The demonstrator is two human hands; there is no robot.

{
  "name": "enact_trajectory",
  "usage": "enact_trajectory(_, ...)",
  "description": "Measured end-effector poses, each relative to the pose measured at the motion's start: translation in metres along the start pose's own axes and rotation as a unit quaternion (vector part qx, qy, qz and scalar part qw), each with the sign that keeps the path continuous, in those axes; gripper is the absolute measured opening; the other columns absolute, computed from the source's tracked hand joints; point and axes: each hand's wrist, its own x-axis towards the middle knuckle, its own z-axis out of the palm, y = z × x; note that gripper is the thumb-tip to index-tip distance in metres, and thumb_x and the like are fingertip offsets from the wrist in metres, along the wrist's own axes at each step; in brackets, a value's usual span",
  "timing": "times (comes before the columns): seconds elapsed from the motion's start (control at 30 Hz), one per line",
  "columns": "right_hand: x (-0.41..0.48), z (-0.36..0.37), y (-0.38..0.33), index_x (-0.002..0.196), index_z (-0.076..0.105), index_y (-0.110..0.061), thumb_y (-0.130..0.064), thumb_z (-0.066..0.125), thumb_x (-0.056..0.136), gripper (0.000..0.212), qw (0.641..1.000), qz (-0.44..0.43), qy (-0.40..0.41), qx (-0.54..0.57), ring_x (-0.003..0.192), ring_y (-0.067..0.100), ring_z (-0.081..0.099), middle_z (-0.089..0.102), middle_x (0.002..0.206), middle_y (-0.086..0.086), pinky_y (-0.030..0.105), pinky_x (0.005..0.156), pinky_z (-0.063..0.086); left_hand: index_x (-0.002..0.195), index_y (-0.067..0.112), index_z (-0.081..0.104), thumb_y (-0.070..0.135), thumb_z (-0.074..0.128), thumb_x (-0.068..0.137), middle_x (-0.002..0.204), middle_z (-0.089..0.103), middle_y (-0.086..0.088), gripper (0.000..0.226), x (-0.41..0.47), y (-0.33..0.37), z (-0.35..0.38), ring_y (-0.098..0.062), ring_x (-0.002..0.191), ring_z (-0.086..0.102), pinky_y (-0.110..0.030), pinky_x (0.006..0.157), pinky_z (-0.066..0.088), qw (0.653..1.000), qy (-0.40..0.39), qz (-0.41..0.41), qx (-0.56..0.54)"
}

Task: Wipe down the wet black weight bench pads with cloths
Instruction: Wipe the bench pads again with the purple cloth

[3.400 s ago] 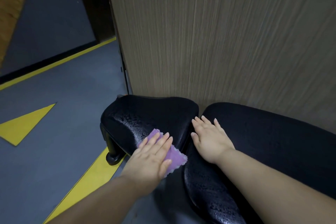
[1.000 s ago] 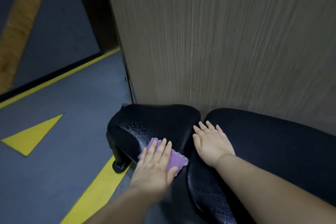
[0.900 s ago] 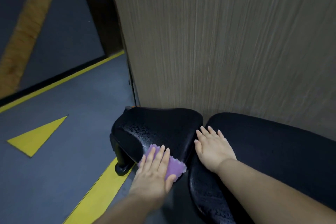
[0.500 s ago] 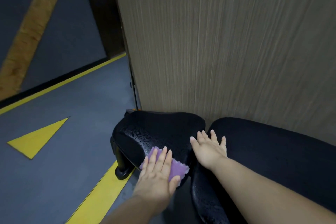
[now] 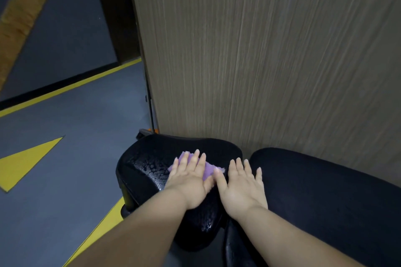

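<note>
From the head camera we look down on a small, rounded black vinyl bench pad (image 5: 149, 156) and, just to its right, a longer black vinyl bench pad (image 5: 325, 191). Both sit against a tall wood-grain panel (image 5: 260, 50).

The left hand (image 5: 191, 178) lies flat on a small purple cloth (image 5: 207, 168) on top of the small pad, near its right side. The fingers are straight and close together and press the cloth down rather than gripping it. The right hand (image 5: 240, 188) holds nothing. Its fingers are spread and straight, and the palm rests over the gap between the two pads, with the thumb just beside the cloth's edge.

We judge the wiping to be in an early or middle stage. Beads of water (image 5: 152, 167) lie on the small pad to the left of the cloth, and more glisten on its near edge (image 5: 206, 223), so that pad is not yet dry. The strip behind and right of the cloth looks duller. We cannot tell whether it is actually dry. The long pad's top looks matte, and we cannot tell whether it is wet or already wiped, so we count it as probably still to do.

Below the bench is a grey floor (image 5: 76, 128) with a yellow triangle (image 5: 23, 162).
</note>
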Motion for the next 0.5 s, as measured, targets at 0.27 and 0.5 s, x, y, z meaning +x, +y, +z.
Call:
enact_trajectory(0.27, 0.009, 0.004, -0.005, 0.152, -0.007, -0.011, -0.067, -0.035, 0.055, 0.116, 0.999, -0.019, 0.001, -0.041, 0.148, 0.018, -0.010, -0.009, 0.161, 0.007, 0.041, 0.119, -0.009, 0.155, 0.022, -0.009, 0.054, 0.016, 0.102, 0.162, -0.017, 0.004, 0.067, 0.060, 0.002, -0.021, -0.021, 0.148, -0.020, -0.043, 0.120, -0.011, 1.000, -0.024, -0.007, 0.012)
enact_trajectory(0.5, 0.017, 0.010, -0.004, 0.151, -0.009, -0.009, -0.066, -0.047, 0.043, 0.128, 0.997, -0.019, -0.004, -0.074, 0.148, 0.021, -0.009, -0.010, 0.160, 0.011, 0.042, 0.119, -0.010, 0.156, 0.023, -0.005, 0.058, 0.018, 0.100, 0.164, -0.008, 0.006, 0.070, 0.097, 0.005, -0.029, -0.022, 0.150, -0.009, -0.044, 0.121, -0.006, 0.999, -0.025, 0.003, 0.022)
